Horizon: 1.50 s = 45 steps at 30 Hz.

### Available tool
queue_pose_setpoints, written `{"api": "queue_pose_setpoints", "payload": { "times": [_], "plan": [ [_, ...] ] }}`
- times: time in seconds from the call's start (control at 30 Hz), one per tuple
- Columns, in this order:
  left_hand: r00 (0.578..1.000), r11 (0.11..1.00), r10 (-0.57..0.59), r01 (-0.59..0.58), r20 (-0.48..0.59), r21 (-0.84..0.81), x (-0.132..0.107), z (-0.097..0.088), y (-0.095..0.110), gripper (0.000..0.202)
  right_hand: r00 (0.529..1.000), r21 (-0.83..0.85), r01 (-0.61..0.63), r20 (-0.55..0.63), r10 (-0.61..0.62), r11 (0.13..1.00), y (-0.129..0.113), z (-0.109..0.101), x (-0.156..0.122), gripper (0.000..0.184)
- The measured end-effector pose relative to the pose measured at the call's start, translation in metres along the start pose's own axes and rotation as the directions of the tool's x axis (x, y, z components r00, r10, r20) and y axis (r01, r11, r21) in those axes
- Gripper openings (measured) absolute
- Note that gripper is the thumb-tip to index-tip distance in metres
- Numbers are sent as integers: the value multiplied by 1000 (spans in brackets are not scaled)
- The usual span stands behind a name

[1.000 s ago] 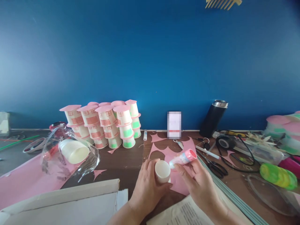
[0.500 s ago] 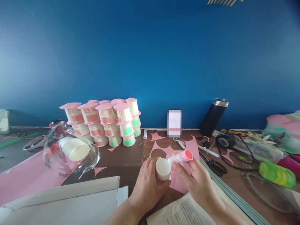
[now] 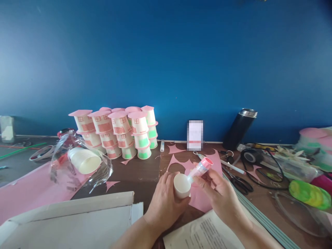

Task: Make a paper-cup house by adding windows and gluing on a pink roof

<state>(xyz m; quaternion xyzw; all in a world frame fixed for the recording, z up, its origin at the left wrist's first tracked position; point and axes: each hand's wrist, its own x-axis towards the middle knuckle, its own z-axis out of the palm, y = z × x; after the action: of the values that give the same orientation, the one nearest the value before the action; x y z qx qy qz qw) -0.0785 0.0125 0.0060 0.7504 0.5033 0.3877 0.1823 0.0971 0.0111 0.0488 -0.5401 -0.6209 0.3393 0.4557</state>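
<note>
Steeper now than in the earlier frame, the glue stick has swung its pink end upward, pinched in the right hand. The left hand wraps a white paper cup, held over the table beside cut pink paper. Gluing near the rim seems the step in hand; next, the cup probably needs turning against the tip, though whether they touch is hard to tell. The cup's open mouth faces up, round and plain inside.

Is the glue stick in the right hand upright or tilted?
Tilted: the glue stick slants in the right hand, its pale end beside the white cup, its pink end away.
</note>
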Motion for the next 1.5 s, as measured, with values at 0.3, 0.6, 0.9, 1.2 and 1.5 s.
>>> {"api": "queue_pose_setpoints", "payload": {
  "times": [0.3, 0.6, 0.9, 1.2, 1.5],
  "plan": [
    [1000, 1000, 0, 0, -19, 32, 0, 4, -2, 64, 996, 138, -32, -77, 43, 990, -9, -1, -2, 34],
    [999, 999, 33, -33, -4, 33, -6, 3, -7, 74, 996, 74, -48, -77, 54, 996, 5, -3, 2, 29],
    [999, 999, 24, -23, 43, -25, -5, 2, -6, 77, 996, 152, -53, -57, 63, 987, -1, 3, 0, 32],
    [998, 999, -10, 8, -69, -32, 0, 9, -2, 53, 999, 87, -30, -21, 32, 996, 0, 2, 1, 27],
    [996, 1000, 25, -24, -84, 14, 0, 8, -3, 49, 1000, -12, -2, 5, 2, 1000, -1, 1, 1, 34]
  ]
}}
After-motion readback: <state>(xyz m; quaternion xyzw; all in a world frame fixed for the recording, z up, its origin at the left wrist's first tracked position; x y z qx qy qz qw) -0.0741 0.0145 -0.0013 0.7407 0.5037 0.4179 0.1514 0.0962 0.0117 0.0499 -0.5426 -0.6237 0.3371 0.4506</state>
